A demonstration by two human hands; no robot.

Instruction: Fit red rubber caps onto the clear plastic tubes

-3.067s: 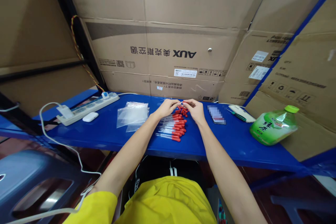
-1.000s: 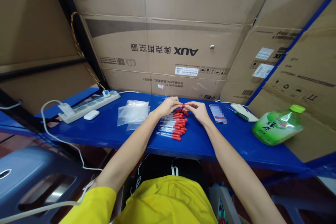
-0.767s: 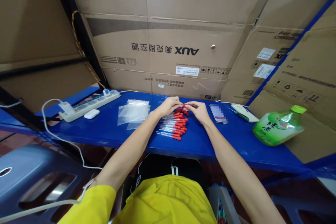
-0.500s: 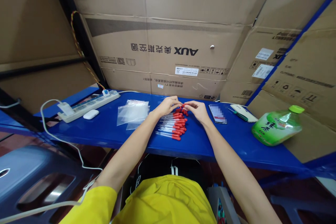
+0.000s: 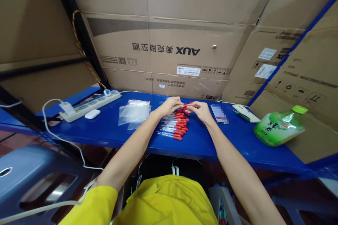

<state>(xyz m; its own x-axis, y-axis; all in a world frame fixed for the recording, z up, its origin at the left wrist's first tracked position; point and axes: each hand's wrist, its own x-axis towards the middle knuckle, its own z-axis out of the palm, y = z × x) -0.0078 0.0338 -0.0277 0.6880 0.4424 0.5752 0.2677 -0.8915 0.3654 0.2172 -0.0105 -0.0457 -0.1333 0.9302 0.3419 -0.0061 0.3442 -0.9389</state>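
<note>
Several clear droppers with red rubber bulbs (image 5: 175, 126) lie in a row on the blue shelf (image 5: 111, 132). Above the far end of that row, my left hand (image 5: 169, 106) pinches the clear stem of one dropper. My right hand (image 5: 200, 110) pinches its red bulb (image 5: 188, 105), so both hands meet fingertip to fingertip. Small loose red bulbs lie just under my fingers.
Clear plastic bags (image 5: 134, 112) lie left of the droppers. Further left are a white earbud case (image 5: 92, 114) and a power strip (image 5: 89, 104). To the right sit a phone (image 5: 219, 113), a white device (image 5: 243, 113) and a green bottle (image 5: 280, 126) on its side. Cardboard boxes (image 5: 169, 56) wall the back.
Both hands stay pinched together at the far end of the row. My right hand has shifted slightly to the right and the red bulb shows more between the fingers.
</note>
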